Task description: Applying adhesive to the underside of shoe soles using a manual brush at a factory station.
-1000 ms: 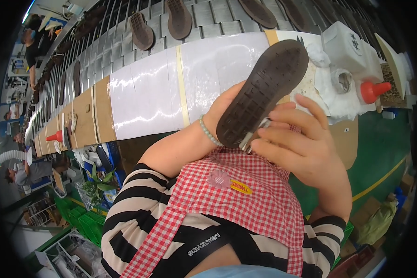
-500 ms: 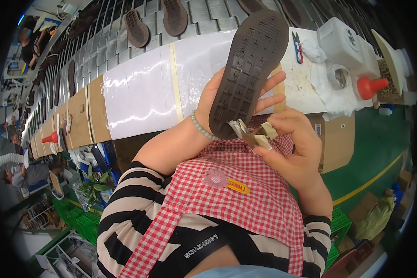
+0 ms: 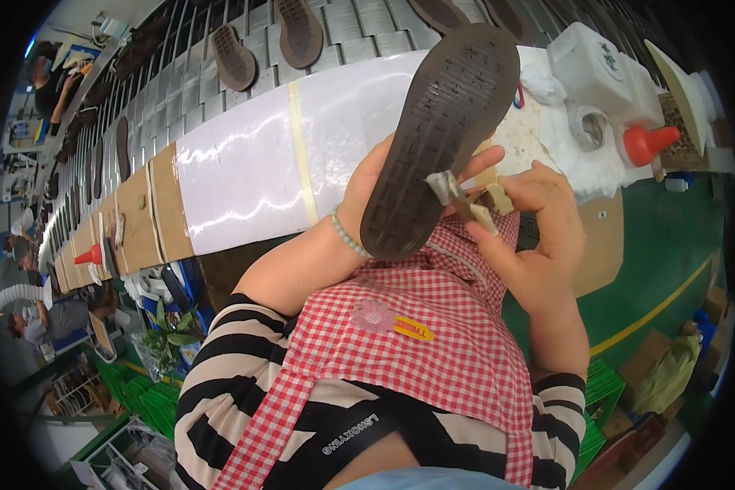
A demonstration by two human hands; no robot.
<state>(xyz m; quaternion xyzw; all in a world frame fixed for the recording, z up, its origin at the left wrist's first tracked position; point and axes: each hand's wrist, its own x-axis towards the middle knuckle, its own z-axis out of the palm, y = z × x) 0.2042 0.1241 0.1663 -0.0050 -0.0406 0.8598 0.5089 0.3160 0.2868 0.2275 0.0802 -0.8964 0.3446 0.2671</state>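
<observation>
My left hand (image 3: 366,186) is wrapped round a dark brown shoe sole (image 3: 433,114) from behind, its treaded underside facing me. The sole is tilted, with its broad end up and to the right. Between the thumb and fingers of my right hand (image 3: 551,241) is a small pincer-like tool, perhaps tweezers (image 3: 464,206), with cream padding on its two arms. A whitish wad (image 3: 443,186) at its tip lies over the right edge of the sole's lower half; I cannot tell whether it touches. Part of my left hand is hidden behind the sole.
Ahead, a slatted metal conveyor (image 3: 359,45) carries several brown soles (image 3: 234,59). The bench edge has a white plastic-covered sheet (image 3: 241,163). On the right are a white container (image 3: 590,69), a roll (image 3: 592,129) and a red nozzle (image 3: 649,145). A person (image 3: 47,82) works far left.
My right hand has moved up and slightly right, bringing the tool's tip higher along the sole's edge. The sole has shifted a little and tilts slightly differently.
</observation>
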